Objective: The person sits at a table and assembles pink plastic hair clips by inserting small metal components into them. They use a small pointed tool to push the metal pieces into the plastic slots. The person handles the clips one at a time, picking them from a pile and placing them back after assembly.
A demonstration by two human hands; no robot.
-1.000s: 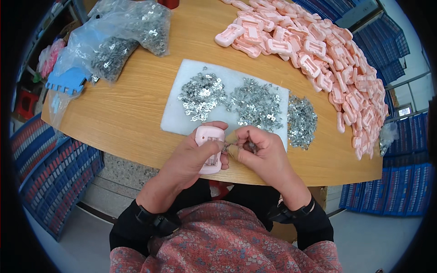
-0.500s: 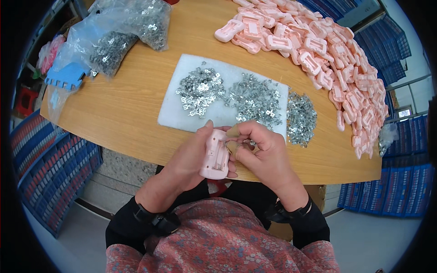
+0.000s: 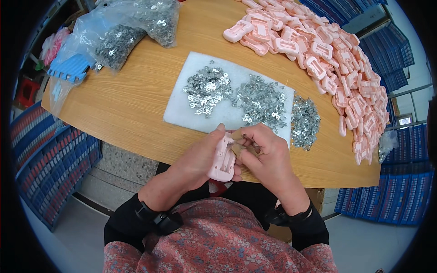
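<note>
My left hand (image 3: 200, 157) is closed round a pink plastic housing (image 3: 223, 160), a rounded shell with a long battery slot facing up. Its thumb lies along the upper left side and fingertips show at the right edge. At the slot's upper end, my right hand (image 3: 264, 150) pinches with thumb and forefinger, both wearing tan finger covers. Whatever small piece sits between these fingertips is hidden. Just beyond my hands lies a white foam sheet (image 3: 177, 110) bearing a heap of flat metal contacts (image 3: 208, 91) and a heap of springy metal contacts (image 3: 260, 102).
Another pile of metal pieces (image 3: 305, 122) sits right of the foam on the wooden table (image 3: 127, 104). Many pink housings (image 3: 318, 50) cover the far right. Plastic bags of metal parts (image 3: 120, 41) and a blue foam piece (image 3: 68, 68) lie far left. Blue racks (image 3: 57, 168) stand beside the table.
The housing has shifted slightly right and tilted in my left hand, its slot turning toward the right. My right fingers stay at the slot's upper end. The whole view has shifted a little.
</note>
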